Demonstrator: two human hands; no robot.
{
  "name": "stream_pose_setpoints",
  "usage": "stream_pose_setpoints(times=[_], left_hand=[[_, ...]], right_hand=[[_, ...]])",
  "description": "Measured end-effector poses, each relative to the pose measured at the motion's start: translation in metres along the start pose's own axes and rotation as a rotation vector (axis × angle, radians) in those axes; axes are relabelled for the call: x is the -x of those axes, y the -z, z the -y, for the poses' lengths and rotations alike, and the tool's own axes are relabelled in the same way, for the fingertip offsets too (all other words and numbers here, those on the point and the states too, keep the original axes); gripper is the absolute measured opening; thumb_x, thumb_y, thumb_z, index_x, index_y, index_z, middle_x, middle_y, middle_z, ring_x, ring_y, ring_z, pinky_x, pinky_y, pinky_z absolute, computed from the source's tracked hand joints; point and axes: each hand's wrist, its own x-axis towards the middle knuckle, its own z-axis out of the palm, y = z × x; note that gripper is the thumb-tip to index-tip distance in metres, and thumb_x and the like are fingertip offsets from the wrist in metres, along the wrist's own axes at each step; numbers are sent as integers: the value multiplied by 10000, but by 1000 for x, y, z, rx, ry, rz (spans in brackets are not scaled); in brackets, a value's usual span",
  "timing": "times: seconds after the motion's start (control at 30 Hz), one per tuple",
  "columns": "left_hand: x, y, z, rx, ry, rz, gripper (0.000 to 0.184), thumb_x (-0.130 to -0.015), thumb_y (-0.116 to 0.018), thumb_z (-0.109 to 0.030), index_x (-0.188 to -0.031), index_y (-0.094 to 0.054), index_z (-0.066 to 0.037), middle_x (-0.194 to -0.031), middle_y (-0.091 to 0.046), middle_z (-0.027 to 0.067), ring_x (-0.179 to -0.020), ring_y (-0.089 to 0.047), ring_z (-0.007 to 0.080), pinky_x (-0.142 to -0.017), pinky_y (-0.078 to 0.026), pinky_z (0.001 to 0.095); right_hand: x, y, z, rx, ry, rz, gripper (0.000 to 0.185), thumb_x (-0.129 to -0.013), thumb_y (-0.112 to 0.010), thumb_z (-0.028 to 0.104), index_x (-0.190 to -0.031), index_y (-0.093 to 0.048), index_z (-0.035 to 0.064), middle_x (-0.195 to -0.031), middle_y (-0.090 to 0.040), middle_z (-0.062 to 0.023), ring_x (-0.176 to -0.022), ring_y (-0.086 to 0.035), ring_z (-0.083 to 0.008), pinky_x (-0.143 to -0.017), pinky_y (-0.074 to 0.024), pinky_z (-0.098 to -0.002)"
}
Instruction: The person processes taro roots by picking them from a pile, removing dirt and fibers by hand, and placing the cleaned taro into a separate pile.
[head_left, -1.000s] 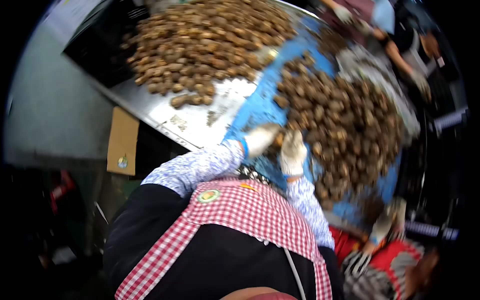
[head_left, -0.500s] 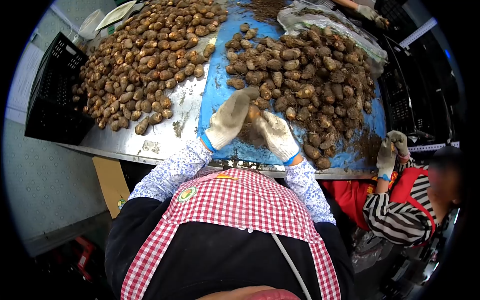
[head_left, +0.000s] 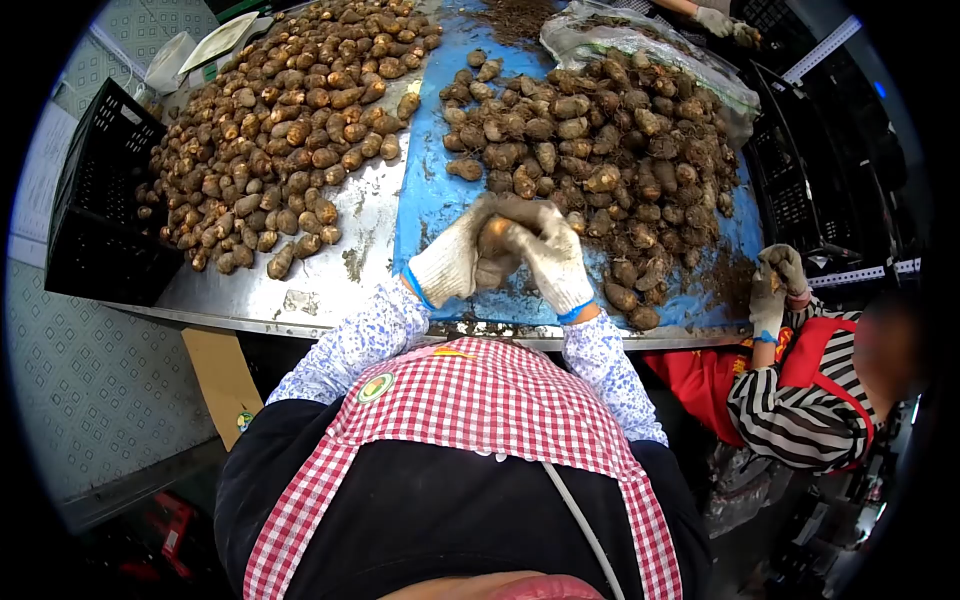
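My gloved left hand (head_left: 455, 250) and gloved right hand (head_left: 550, 248) meet above the front of the blue sheet (head_left: 425, 190). Both are closed around one small taro (head_left: 494, 230), and most of it is hidden by the fingers. A patch of its brown-orange skin shows between them. Just beyond my hands lies a heap of dirty, root-covered taros (head_left: 600, 150) on the sheet. To the left, a broad spread of smoother brown taros (head_left: 290, 130) rests on the bare metal tabletop (head_left: 370, 215).
A black plastic crate (head_left: 105, 200) stands at the table's left end. Behind the dirty heap lies a clear plastic bag (head_left: 640, 40). Black crates (head_left: 790, 160) line the right side. A co-worker (head_left: 800, 370) in gloves is at the right; another person's gloved hand (head_left: 715, 22) shows at the top.
My hands have drawn closer together and wrapped around the taro, which shows less than before. My left fingers, earlier stretched forward, are now curled. The view has shifted slightly.
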Motion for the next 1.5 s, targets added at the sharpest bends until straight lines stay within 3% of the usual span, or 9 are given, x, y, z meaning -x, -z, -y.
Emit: stream_pose_setpoints(times=[0.03, 0.07, 0.3, 0.43, 0.67, 0.83, 1.13, 1.33, 1.5], left_hand=[[1, 2, -1, 60, -22, 206, 492, -1016, -422, -504, -1161, -560, -55, -824, -633, 74, -589, -579, 118, -442, -390, 242], [13, -57, -1, -39, -131, -492, 428, -1016, -448, -488, -1157, -573, -104, -843, -628, 49, -526, -477, 92, -435, -329, 218], [8, -10, 12, 175, -131, -244, 324, -1023, -459, -439, -919, -538, -142, -673, -465, 7, -440, -274, 99, -393, -196, 231], [14, -12, 5, 217, -157, -96, 339, -1036, -411, -423, -1052, -572, -125, -873, -631, 93, -543, -464, 129, -453, -378, 286], [6, -41, 17, 254, -260, -106, 380, -1044, -396, -299, -1283, -532, -36, -1198, -596, 132, -1094, -588, 244, -979, -503, 370], [-5, -26, 21, 608, -285, -483, 338, -1041, -426, -219, -1301, -505, -18, -1209, -590, 152, -1108, -579, 267, -994, -485, 355], [9, -30, 22, -864, -626, -232, 383, -1064, -326, -142, -1422, -398, -24, -1318, -527, 140, -1209, -509, 191, -1085, -384, 304], [-1, -11, 20, -117, -507, -261, 350, -1009, -430, -19, -1358, -452, -12, -1164, -613, 156, -1097, -584, 213, -1008, -469, 324], [11, -23, 2, 288, -457, 39, 431, -991, -533, -315, -1295, -529, -9, -1202, -602, 199, -1089, -578, 360, -983, -476, 503]], right_hand=[[-3, 3, -3, -97, -92, -27, 224, -950, -608, 87, -1157, -602, 1, -1047, -667, -98, -988, -633, -170, -880, -540, -269], [-4, 3, -6, -172, -190, -97, 178, -946, -605, 82, -1099, -622, -8, -1006, -668, -79, -939, -640, -170, -827, -540, -279], [-22, 15, -31, 226, -6, -257, 143, -944, -602, 104, -1050, -632, 12, -950, -662, -139, -866, -627, -197, -764, -529, -302], [-15, 12, -16, 284, -10, -39, 412, -842, -720, 115, -1227, -598, 33, -1150, -617, -159, -1012, -601, -226, -820, -554, -328], [-3, -4, -19, 662, 534, -58, 369, -780, -743, 47, -1134, -638, 43, -1016, -648, -162, -941, -637, -292, -818, -536, -376], [6, 8, -22, 663, 32, 191, 116, -908, -624, 107, -987, -593, 28, -950, -625, -140, -828, -612, -229, -722, -518, -334], [-5, 12, 8, 901, -1, 102, 246, -922, -640, 266, -911, -597, 24, -787, -660, -149, -678, -639, -304, -626, -515, -365], [-3, -5, -25, 369, 177, 22, 187, -906, -601, 217, -886, -632, 33, -753, -626, -207, -702, -626, -383, -629, -492, -435], [-3, 18, -46, 975, 116, -92, 216, -905, -596, 230, -834, -623, 27, -719, -643, -180, -664, -640, -374, -607, -521, -425]])
